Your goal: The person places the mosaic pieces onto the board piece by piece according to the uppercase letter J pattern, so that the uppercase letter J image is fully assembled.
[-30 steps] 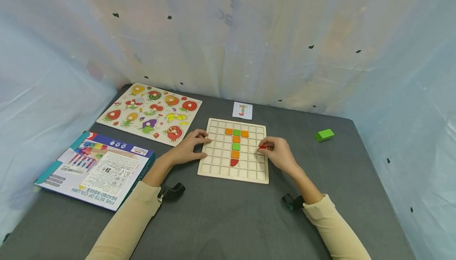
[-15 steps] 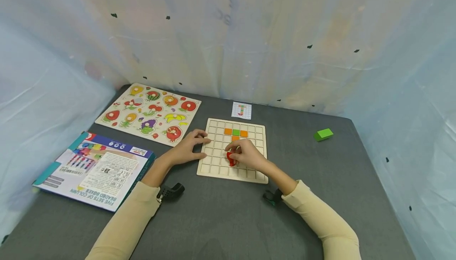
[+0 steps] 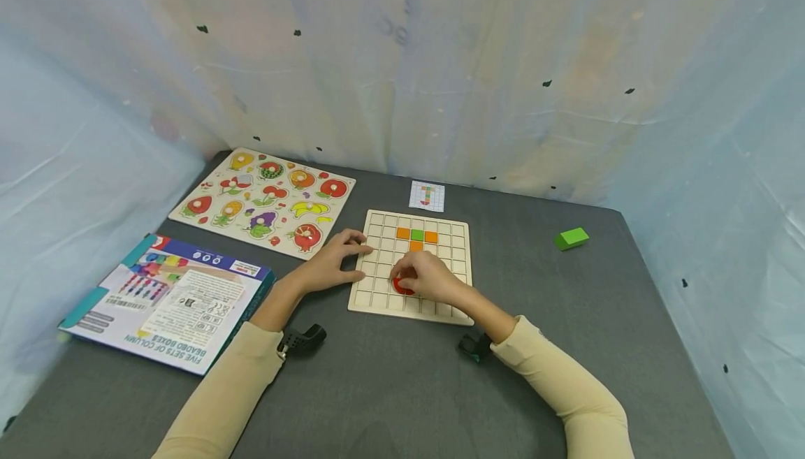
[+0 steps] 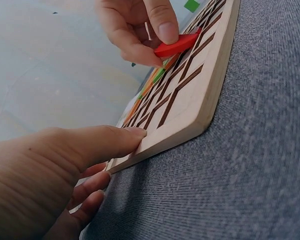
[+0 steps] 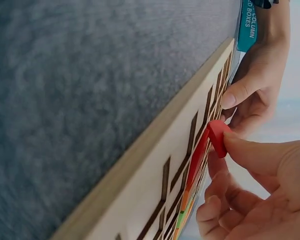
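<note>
In the head view, a square wooden grid board (image 3: pixel 459 312) lies on the grey table. My right hand (image 3: pixel 434 279) is over its lower middle, pinching a red tile with a curved edge (image 4: pixel 176 46) between thumb and fingers. The held tile is tilted, its lower end near or touching the grid. Close beside it, another red tile (image 5: pixel 197 157) lies flat on the board. Orange (image 3: pixel 403 233) and green tiles (image 3: pixel 417 235) fill upper squares; my right hand covers those below. My left hand (image 3: pixel 330 260) rests at the board's left edge, thumb and fingers spread and touching it.
Behind the board lies a small pattern card (image 3: pixel 427 195). A fruit puzzle board (image 3: pixel 264 200) is at the back left, with a boxed toy set (image 3: pixel 170 302) before it. One green block (image 3: pixel 571 238) lies at the right. Pale sheeting (image 3: pixel 478 82) surrounds the table.
My right hand has carried the red tile from the board's right edge leftward to its lower middle, and slightly further left and down most recently. My left hand has stayed put.
</note>
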